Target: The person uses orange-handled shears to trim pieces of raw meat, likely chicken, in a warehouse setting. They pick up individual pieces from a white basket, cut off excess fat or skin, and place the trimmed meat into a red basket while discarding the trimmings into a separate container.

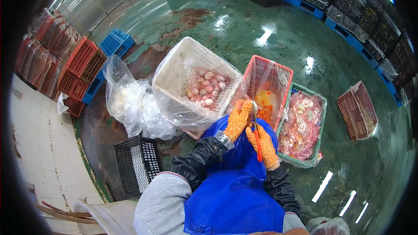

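One blue apron (235,200) lies nearest; over it the right hand (264,146) grips red scissors (259,146), blades rising just beside the left hand (238,120), whose fingers curl, whether around anything I cannot tell. Beyond stand a red crate (272,63) and white crate (175,73).

On left: white rectangular plastic crate (175,67) | on its right: red rectangular plastic crate (257,75) | more right, nearer: green rectangular plastic crate (322,124)

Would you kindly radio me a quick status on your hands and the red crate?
Right hand on red-handled tool; left hand close by, grip unclear. Red crate just ahead, orange pieces inside. Nothing evident between hands and crate.
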{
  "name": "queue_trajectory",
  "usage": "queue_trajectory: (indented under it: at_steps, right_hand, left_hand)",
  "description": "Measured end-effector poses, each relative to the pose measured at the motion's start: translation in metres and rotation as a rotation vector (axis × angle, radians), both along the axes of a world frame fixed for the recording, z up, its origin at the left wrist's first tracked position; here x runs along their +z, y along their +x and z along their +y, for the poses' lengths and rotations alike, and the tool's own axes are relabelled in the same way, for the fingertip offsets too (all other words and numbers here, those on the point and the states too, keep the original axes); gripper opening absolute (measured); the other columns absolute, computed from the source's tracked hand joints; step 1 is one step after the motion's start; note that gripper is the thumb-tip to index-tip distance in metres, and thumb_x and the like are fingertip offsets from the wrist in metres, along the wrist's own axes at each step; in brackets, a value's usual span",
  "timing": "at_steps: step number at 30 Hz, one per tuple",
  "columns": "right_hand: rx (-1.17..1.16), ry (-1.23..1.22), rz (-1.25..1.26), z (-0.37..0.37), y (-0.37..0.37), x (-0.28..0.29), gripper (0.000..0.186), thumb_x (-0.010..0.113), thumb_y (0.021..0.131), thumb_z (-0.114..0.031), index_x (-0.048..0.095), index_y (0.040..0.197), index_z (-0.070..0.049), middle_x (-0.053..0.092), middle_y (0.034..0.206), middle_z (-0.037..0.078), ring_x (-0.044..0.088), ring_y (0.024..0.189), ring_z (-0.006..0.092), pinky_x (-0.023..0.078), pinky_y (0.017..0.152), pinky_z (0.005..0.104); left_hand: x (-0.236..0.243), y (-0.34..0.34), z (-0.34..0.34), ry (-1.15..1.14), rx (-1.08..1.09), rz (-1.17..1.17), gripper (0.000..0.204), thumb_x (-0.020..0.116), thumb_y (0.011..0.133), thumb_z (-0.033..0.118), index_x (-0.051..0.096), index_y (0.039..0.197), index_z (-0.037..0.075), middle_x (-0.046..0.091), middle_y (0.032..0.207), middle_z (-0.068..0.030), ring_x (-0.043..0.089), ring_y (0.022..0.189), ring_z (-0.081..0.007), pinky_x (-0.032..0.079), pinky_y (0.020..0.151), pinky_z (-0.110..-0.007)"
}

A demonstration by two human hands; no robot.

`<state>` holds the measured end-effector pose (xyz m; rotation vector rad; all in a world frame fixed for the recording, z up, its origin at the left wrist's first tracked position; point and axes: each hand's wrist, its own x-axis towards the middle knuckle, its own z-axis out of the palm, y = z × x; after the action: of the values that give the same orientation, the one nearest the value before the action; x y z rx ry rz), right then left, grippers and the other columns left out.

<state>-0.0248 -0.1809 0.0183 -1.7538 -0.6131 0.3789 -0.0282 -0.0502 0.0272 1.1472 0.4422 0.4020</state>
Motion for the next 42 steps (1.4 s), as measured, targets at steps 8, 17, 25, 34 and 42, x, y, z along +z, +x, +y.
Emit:
queue_trajectory:
  at_steps: [8,17,25,34,42]
  right_hand:
    - [0.024,0.039,0.428,-0.001,0.013,0.019,0.035,0.062,0.083,-0.032,0.058,0.106,-0.006,0.054,0.066,0.001,0.048,0.054,0.0043,0.038,0.046,0.0173]
    - [0.256,0.228,0.938,-0.015,0.028,0.032,0.054,0.040,0.091,-0.046,0.054,0.112,0.002,0.052,0.066,0.003,0.044,0.048,0.0072,0.038,0.042,0.0190]
    - [0.401,0.509,1.266,0.001,0.043,0.016,0.078,0.034,0.087,-0.060,0.044,0.119,0.010,0.048,0.063,0.004,0.040,0.045,0.0089,0.036,0.040,0.0187]
    - [0.434,0.477,1.406,0.023,0.058,-0.007,0.077,0.036,0.087,-0.058,0.042,0.120,0.011,0.051,0.064,0.004,0.043,0.045,0.0102,0.036,0.037,0.0199]
    - [0.298,0.390,1.199,0.006,0.067,-0.001,0.069,0.040,0.089,-0.051,0.044,0.116,0.013,0.053,0.068,0.009,0.047,0.046,0.0118,0.041,0.040,0.0214]
  left_hand:
    - [-0.017,0.013,0.013,0.092,-0.001,-0.027,0.026,0.052,0.089,0.034,0.054,0.096,0.009,0.056,0.069,-0.0017,0.050,0.051,-0.0089,0.040,0.043,-0.020]
    - [-0.027,0.011,0.035,-0.311,-0.195,0.023,0.024,0.051,0.090,0.029,0.056,0.099,0.008,0.058,0.073,-0.0028,0.053,0.053,-0.0102,0.043,0.043,-0.020]
    - [-0.041,0.013,0.040,-0.151,-0.114,-0.112,0.020,0.050,0.090,0.016,0.054,0.105,0.003,0.058,0.094,-0.0044,0.056,0.080,-0.0107,0.048,0.065,-0.023]
    - [-0.028,0.018,0.058,0.845,0.003,0.396,0.034,0.050,0.086,0.035,0.050,0.094,0.002,0.059,0.081,-0.0213,0.055,0.075,-0.0403,0.043,0.067,-0.045]
    - [-0.041,0.021,0.057,0.246,0.008,0.287,0.033,0.055,0.086,0.038,0.049,0.096,0.007,0.058,0.070,-0.0064,0.053,0.052,-0.0121,0.043,0.047,-0.027]
